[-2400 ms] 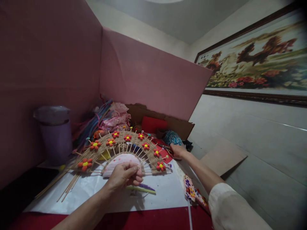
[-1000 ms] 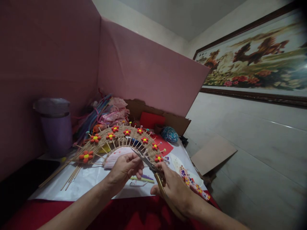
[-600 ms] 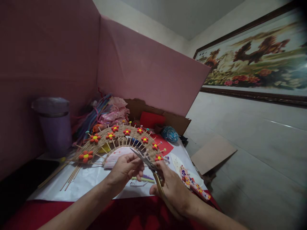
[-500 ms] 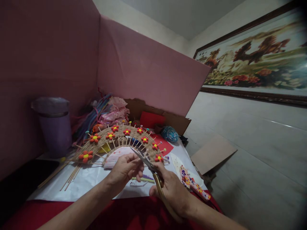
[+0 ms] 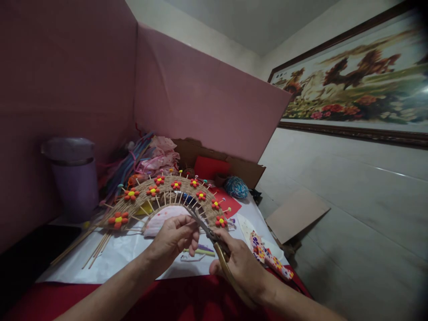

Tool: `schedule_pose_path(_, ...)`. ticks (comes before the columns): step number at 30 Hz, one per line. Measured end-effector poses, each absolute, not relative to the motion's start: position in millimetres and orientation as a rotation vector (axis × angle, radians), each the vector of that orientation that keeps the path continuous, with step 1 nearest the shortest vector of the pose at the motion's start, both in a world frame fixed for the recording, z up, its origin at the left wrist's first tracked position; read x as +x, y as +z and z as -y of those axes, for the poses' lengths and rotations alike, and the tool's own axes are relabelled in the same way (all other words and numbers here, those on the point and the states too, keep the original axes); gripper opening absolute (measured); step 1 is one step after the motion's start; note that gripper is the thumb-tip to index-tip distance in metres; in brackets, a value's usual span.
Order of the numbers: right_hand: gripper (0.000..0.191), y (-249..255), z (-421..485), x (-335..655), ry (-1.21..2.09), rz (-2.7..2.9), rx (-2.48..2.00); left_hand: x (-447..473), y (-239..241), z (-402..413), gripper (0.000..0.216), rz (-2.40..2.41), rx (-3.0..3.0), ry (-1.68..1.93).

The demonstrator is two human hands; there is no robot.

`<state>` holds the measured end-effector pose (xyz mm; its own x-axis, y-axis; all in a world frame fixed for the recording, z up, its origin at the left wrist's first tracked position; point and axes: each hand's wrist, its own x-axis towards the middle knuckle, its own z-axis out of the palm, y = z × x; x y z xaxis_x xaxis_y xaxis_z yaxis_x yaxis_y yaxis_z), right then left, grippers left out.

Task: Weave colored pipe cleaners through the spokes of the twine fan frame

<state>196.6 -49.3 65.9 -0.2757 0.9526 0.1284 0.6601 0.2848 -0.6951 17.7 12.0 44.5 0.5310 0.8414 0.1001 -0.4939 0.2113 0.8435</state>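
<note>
My right hand (image 5: 240, 265) grips a pair of scissors (image 5: 210, 234) with brassy handles, blades pointing up and left. Close to the blades, my left hand (image 5: 179, 234) has thumb and forefinger pinched together; whatever is between them is hidden. Behind both hands lies an arched fan-like piece (image 5: 207, 205) of woven twine on thin sticks, dotted with red and orange flowers with yellow centres. Small coloured beads tip the sticks along its outer edge. A pale pink spotted cloth half-round (image 5: 158, 222) fills its inner curve, partly covered by my left hand.
White paper (image 5: 127, 263) covers the table over a red cloth (image 5: 83, 296). A purple tumbler (image 5: 75, 187) stands at left. Behind are pipe cleaners (image 5: 129, 156), pink fabric (image 5: 160, 156) and blue yarn (image 5: 236, 187). Flowered material (image 5: 272, 258) lies at right. Loose sticks (image 5: 98, 252) protrude at left.
Very little differs. The view has shifted slightly, and both hands stay beside the arched piece, the right one still holding the scissors.
</note>
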Motion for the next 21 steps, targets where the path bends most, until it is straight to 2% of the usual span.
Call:
schedule_pose_path(4, 0.048, 68.9, 47.3, 199.0, 0.507, 2.065, -1.419, 17.6, 43.7, -11.5, 0.022, -0.417, 0.997, 0.979)
schedule_pose_path(9, 0.034, 69.2, 48.7, 198.5, 0.690, 2.023, -1.353, 16.5, 44.9, -11.1, 0.023, -0.429, 1.000, 0.953)
schedule_pose_path(12, 0.033, 70.5, 40.1, 206.9, 0.740, 1.964, -1.311, 16.3, 45.0, -11.7, 0.023, -0.424, 1.001, 0.940)
schedule_pose_path(15, 0.035, 74.4, 11.6, 229.7, 0.559, 1.899, -1.410, 16.5, 44.0, -12.6, 0.023, -0.426, 1.010, 0.940)
schedule_pose_path(18, 0.029, 76.8, -32.7, 263.4, 0.134, 1.867, -1.896, 17.5, 42.2, -13.0, 0.021, -0.440, 1.026, 0.940)
schedule_pose_path(21, 0.023, 71.6, -75.8, 293.4, 0.017, 1.876, -2.057, 18.9, 40.3, -13.0, 0.021, -0.454, 1.049, 0.949)
